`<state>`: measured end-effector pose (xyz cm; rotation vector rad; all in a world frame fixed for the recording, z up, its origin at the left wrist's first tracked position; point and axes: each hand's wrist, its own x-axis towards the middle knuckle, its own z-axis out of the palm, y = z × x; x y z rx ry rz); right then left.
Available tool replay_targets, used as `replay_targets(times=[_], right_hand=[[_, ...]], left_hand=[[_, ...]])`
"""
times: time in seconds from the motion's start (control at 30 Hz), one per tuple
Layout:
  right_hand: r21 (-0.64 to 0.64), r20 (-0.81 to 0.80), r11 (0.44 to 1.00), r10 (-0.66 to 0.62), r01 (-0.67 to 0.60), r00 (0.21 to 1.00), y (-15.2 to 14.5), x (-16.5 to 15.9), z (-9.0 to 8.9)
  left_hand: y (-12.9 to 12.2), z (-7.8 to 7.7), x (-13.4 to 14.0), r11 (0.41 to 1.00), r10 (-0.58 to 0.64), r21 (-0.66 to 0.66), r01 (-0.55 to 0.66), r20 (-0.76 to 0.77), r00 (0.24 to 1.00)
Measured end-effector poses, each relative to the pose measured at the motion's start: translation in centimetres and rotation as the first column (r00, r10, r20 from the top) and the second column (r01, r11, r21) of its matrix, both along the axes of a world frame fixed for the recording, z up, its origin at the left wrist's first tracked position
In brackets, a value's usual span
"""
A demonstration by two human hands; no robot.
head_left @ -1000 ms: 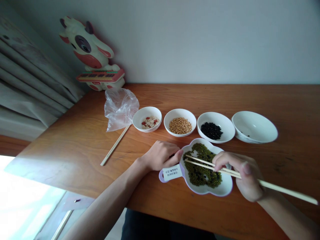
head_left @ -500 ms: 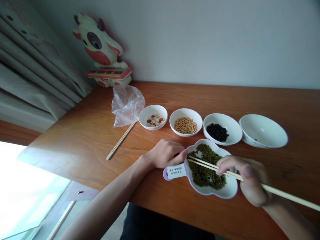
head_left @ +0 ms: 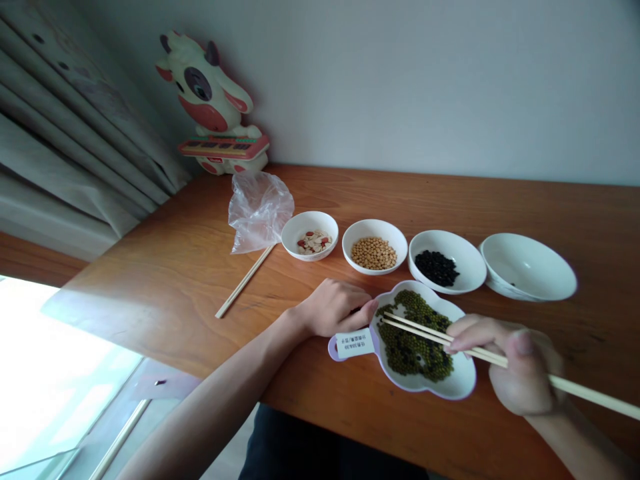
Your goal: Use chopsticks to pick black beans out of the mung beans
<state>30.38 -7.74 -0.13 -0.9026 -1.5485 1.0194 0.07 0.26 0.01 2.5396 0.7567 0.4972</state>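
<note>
A white flower-shaped dish (head_left: 463, 383) with a lilac rim and handle holds green mung beans (head_left: 417, 310), with some dark beans among them. My left hand (head_left: 334, 307) is closed at its left rim, the thumb pressed to the edge beside the handle. In my right hand (head_left: 520, 367) is a pair of wooden chopsticks (head_left: 475, 350), gripped well up the shafts. Their tips are low over the left part of the beans, slightly apart. Whether a bean sits between them I cannot tell. A paper label (head_left: 355, 342) with printed writing covers part of the handle.
Behind the dish stand white bowls: one with pale and red flakes (head_left: 314, 242), one with soybeans (head_left: 373, 253), one with black beans (head_left: 437, 267). A larger bowl (head_left: 533, 267) has a dark speck. Another chopstick pair (head_left: 245, 280), a plastic bag (head_left: 260, 210) and a cow toy (head_left: 215, 107) are left.
My right hand has shifted a little to the right with the chopsticks, their tips still over the beans. My left hand stays at the rim. The whole view has moved slightly.
</note>
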Motion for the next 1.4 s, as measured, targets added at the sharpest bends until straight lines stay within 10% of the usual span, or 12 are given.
replay_targets(times=[0.3, 0.4, 0.57, 0.9, 1.2, 1.4], right_hand=[[0.12, -0.127, 0.873, -0.458, 0.472, 0.88, 1.9, 6.9, 1.0], [-0.042, -0.052, 0.87, -0.493, 0.491, 0.868, 2.8, 7.1, 1.4], [0.044, -0.097, 0.902, -0.425, 0.43, 0.9, 2.8, 7.3, 2.1], [-0.227, -0.082, 0.968, 0.095, -0.111, 0.992, 2.7, 4.5, 3.8], [-0.241, 0.171, 0.957, 0.205, -0.161, 0.964, 4.4, 2.7, 6.5], [-0.144, 0.202, 0.989, 0.07, -0.041, 0.977, 2.7, 1.1, 4.8]], left_hand=[[0.0, -0.3, -0.1, 1.0, 0.0, 0.006, 0.0, -0.015, 1.0], [0.1, -0.4, -0.1, 1.0, -0.004, 0.007, 0.005, -0.007, 1.0], [0.3, -0.4, 0.1, 1.0, -0.03, 0.004, 0.03, 0.02, 0.999], [1.1, 0.0, -0.1, 0.995, -0.098, -0.021, 0.098, 0.004, 0.995], [2.0, 0.0, -0.8, 0.98, -0.167, -0.1, 0.174, 0.078, 0.983], [1.6, -0.7, -0.9, 0.984, -0.141, -0.1, 0.149, 0.088, 0.986]])
